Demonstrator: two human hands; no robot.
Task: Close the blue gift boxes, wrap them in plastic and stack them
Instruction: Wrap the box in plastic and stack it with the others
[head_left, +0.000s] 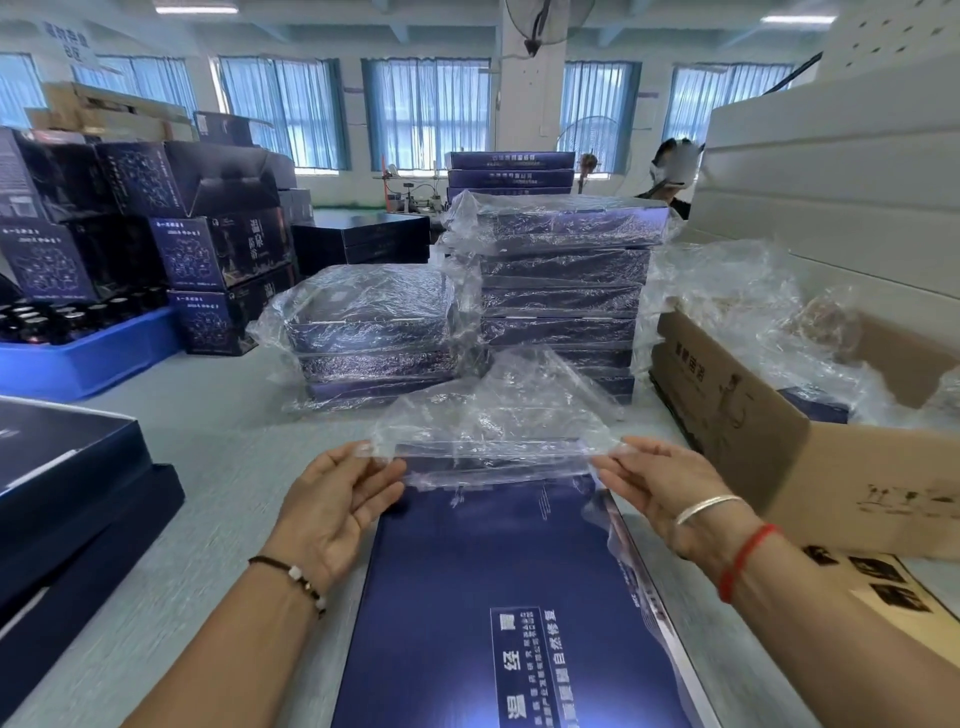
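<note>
Two hands pinch the plastic bag's (493, 415) mouth over the far end of the blue gift box (493, 571) on the worktop (208, 467): left hand (332, 509) at its left corner, right hand (660, 483) at its right.

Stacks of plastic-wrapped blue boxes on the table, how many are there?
2: a short stack at centre-left and a taller stack right beside it; more may be hidden behind.

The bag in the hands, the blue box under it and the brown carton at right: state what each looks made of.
Plastic bag: thin clear film, glossy, crinkled and see-through; both the left hand and the right hand pinch its open edge.
Blue gift box: probably coated paperboard, smooth satin sheen with printed white text.
Carton: corrugated cardboard by its look, matte brown with a folded flap.
</note>
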